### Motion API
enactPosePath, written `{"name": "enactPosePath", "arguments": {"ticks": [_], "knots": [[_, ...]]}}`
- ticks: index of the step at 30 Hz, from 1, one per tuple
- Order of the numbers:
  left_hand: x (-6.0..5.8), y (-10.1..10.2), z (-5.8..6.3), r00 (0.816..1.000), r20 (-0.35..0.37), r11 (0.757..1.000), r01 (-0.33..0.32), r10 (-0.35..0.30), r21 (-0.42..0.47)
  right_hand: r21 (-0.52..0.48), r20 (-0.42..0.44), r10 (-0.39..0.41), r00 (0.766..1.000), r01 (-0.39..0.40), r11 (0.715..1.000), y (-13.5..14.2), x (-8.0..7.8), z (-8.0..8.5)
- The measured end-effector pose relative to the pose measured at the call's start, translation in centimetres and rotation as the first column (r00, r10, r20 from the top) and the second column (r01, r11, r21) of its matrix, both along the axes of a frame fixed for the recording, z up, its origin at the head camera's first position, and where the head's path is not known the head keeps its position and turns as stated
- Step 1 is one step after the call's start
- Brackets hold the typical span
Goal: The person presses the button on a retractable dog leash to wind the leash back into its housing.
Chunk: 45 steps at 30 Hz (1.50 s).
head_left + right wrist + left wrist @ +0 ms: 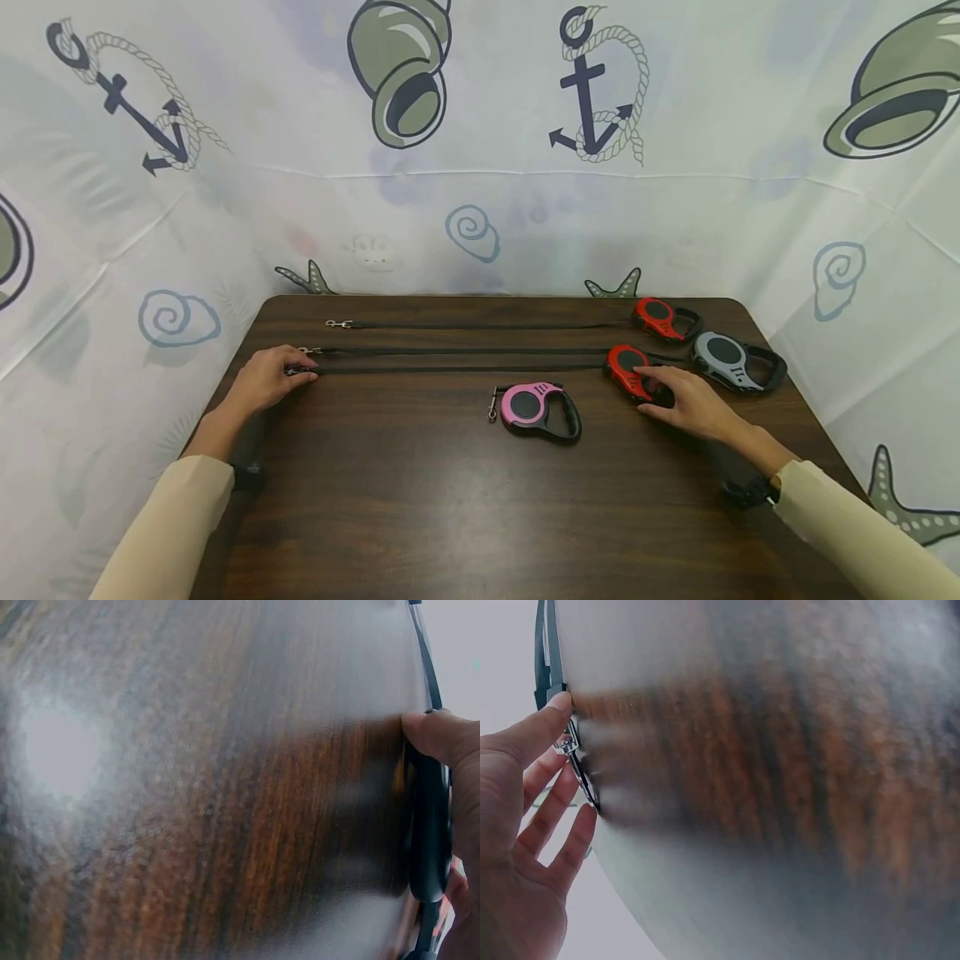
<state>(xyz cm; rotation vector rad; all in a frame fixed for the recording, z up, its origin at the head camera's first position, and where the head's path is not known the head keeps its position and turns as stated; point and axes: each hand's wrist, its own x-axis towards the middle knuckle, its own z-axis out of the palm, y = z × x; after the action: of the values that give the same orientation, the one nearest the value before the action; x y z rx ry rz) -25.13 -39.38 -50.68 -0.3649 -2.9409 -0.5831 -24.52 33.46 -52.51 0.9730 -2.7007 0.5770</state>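
Four retractable dog leashes are on the brown table: several of them pulled out into long straps. My right hand (693, 404) grips the nearer red leash (624, 360) by its black handle (430, 832), thumb on the near side. That leash's black strap (465, 369) runs straight left to my left hand (262, 379). There the thumb and fingers pinch the strap's end by its metal clip (568, 744), with the other fingers spread behind it. A second clip (309, 351) lies just beyond the left fingertips, on the strap of the grey leash (726, 352).
Farther back lies another red leash (657, 315), its thin strap (480, 326) stretched left to a clip (339, 323). A pink leash (527, 405), strap wound in, lies nearer the middle of the table (450, 500). A patterned white cloth (525, 233) hangs behind and at both sides.
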Motion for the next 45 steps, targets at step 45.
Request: {"name": "enactPosePath", "arguments": {"ticks": [45], "knots": [[-0.10, -0.68, 0.57, 0.995, -0.057, 0.992, 0.089, -0.084, 0.093, -0.119, -0.025, 0.013, 1.000, -0.016, 0.993, 0.06, -0.59, 0.48]]}}
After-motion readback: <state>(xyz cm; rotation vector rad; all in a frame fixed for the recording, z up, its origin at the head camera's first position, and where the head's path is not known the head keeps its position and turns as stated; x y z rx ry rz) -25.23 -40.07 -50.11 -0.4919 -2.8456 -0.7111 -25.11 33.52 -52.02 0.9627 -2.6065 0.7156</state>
